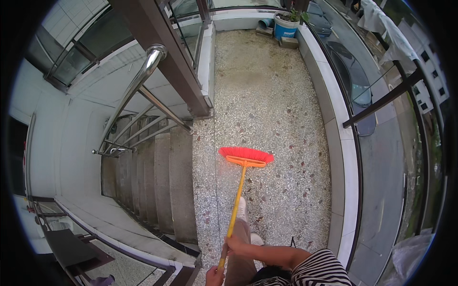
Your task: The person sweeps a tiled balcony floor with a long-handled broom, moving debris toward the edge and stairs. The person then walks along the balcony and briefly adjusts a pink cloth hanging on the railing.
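Observation:
I hold a push-style broom with both hands. Its yellow handle (238,200) slants up from the bottom of the view to an orange head (246,161) with red bristles (247,153), which rest on the speckled terrazzo floor (272,118). My right hand (234,243) is wrapped around the handle lower down the shaft. Near the handle's top end, at the bottom edge of the view, my left hand (214,276) grips it too. Beside the handle, my white shoe (242,209) stands on the floor.
Concrete stairs (162,186) drop away on the left, past a steel handrail (134,82) and a brown post (168,53). A tiled ledge (343,168) with glass railing borders the right. A planter bucket (285,26) and bricks (289,43) stand at the far end.

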A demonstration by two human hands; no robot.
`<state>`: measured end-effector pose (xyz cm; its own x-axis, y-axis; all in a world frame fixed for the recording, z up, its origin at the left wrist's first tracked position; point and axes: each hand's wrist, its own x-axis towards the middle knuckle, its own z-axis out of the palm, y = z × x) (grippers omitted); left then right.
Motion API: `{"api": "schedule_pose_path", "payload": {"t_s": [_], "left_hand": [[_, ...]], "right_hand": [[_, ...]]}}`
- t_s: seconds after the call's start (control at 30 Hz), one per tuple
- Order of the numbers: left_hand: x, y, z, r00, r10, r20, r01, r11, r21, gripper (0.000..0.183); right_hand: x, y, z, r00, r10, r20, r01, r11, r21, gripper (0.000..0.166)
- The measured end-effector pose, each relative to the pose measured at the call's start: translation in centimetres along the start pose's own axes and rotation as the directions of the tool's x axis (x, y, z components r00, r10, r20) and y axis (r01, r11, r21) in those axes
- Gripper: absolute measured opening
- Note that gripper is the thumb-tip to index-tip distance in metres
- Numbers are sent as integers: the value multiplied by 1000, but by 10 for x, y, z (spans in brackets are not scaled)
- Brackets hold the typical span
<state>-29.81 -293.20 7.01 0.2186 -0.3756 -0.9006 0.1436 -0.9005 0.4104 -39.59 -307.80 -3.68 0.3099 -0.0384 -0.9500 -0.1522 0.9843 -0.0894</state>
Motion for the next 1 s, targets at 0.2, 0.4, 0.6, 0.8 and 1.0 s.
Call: {"api": "schedule_pose_path", "payload": {"t_s": [0.2, 0.4, 0.6, 0.8, 1.0], "left_hand": [[177, 284, 112, 921, 184, 344, -56, 935, -350, 31], [194, 338, 117, 694, 437, 572, -602, 788, 129, 38], [197, 153, -53, 985, -162, 66, 116, 885, 450, 32], [169, 101, -108, 932, -361, -40, 348, 853, 389, 31], [179, 123, -68, 995, -18, 93, -32, 866, 499, 26]], "right_hand": [[48, -306, -67, 894, -334, -299, 422, 852, 309, 27], [-48, -333, -232, 800, -531, -281, 543, 839, -38, 20], [-159, 0, -317, 576, -455, -679, 128, 871, -474, 42], [-163, 108, -308, 524, -256, -812, -51, 943, -330, 39], [-99, -29, -412, 598, -294, -745, 87, 949, -304, 38]]}}
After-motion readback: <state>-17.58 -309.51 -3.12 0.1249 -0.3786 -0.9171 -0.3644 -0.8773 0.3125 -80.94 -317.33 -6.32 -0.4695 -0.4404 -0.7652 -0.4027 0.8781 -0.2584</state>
